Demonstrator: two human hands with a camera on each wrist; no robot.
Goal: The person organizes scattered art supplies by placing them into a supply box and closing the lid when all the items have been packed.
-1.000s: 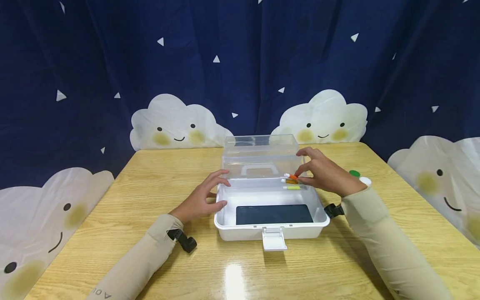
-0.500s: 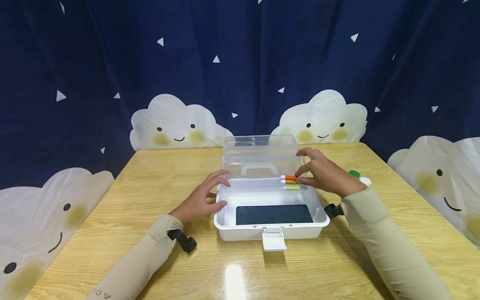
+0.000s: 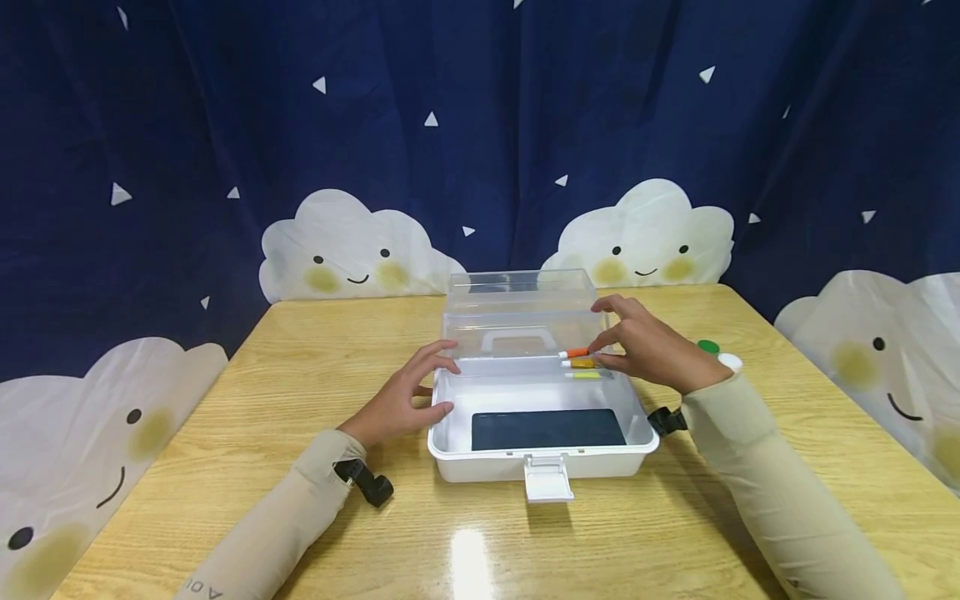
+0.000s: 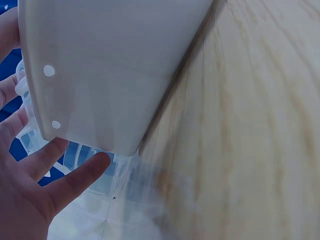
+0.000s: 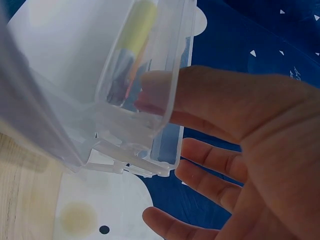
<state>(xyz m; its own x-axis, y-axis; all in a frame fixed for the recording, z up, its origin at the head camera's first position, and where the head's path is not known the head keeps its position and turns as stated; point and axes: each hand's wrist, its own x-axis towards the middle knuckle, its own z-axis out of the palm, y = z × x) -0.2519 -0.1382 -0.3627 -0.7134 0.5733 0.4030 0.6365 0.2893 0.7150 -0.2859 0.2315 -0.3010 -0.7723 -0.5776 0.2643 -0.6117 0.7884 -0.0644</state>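
A white storage box [image 3: 480,467] stands on the table with its clear lid [image 3: 517,292] raised. My right hand [image 3: 660,350] is at the box's back right, pinching the right end of an orange marker [image 3: 576,353] between thumb and index finger. Just in front of it lie an amber marker [image 3: 579,364] and a lime-yellow marker [image 3: 583,375], in a clear tray [image 5: 172,100] whose wall partly covers the thumb in the right wrist view. My left hand [image 3: 401,400] rests at the box's left side, fingers spread along the rim and touching its back corner.
A dark flat rectangle [image 3: 547,429] covers part of the box's floor. The front latch [image 3: 548,481] hangs down open. Behind my right wrist sit a green round cap [image 3: 708,346] and a white one [image 3: 731,362]. A dark blue curtain [image 3: 480,125] closes off the table's far side.
The orange marker's white end has swung from pointing up-left to slightly down-left and shifted a little left in my right hand's pinch. My left hand and the box have stayed put.
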